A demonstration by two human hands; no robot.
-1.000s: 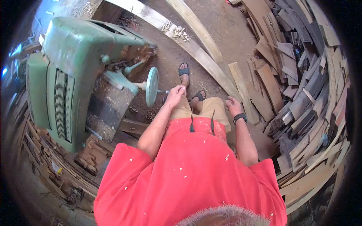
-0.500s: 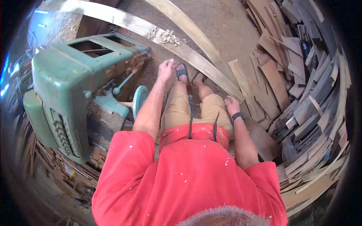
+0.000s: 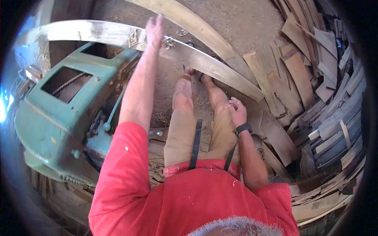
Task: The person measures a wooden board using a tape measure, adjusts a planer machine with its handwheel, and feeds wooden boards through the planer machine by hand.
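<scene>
My left hand (image 3: 154, 31) is stretched forward over a long pale board (image 3: 114, 31), beside a small heap of wood shavings (image 3: 167, 42). Its fingers point away from me, and nothing shows in it. Whether it touches the board cannot be told. My right hand (image 3: 238, 112), below a dark wristwatch (image 3: 243, 128), hangs by my right thigh with its fingers curled; whether anything is in them is hidden. The green machine (image 3: 51, 114) stands to the left of my left arm.
A second long board (image 3: 189, 23) lies beyond the first. Short planks (image 3: 297, 74) rest on the floor at the right, beside a large stack of wood pieces (image 3: 334, 129). More scrap strips (image 3: 63, 196) lie at the lower left.
My left hand has moved forward, from near my knee out over the long board. My right hand stays by my thigh. The view has shifted, and the machine's handwheel is now hidden.
</scene>
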